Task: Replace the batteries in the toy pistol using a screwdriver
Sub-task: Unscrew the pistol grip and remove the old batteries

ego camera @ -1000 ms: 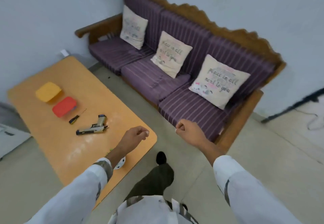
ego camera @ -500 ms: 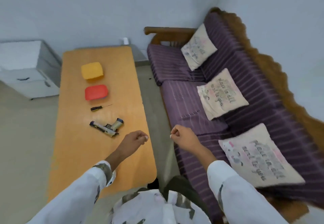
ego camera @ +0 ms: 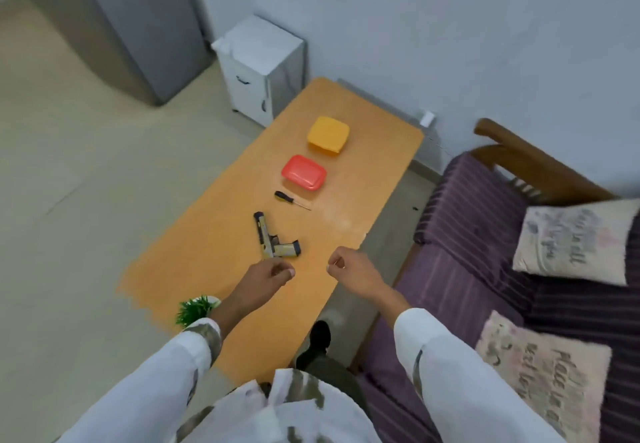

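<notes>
Left grip (ego camera: 266, 276) and right grip (ego camera: 349, 269), curled on nothing, hover near the toy pistol (ego camera: 273, 243) on the surface (ego camera: 214, 234). Work looks unstarted; next probably calls for taking the screwdriver (ego camera: 285, 197).

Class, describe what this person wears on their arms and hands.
Both the left hand and right hand are bare, without gloves. Long white sleeves cover both arms: the left sleeve has a grey-olive mottled cuff, the right sleeve a small grey streak.
</notes>
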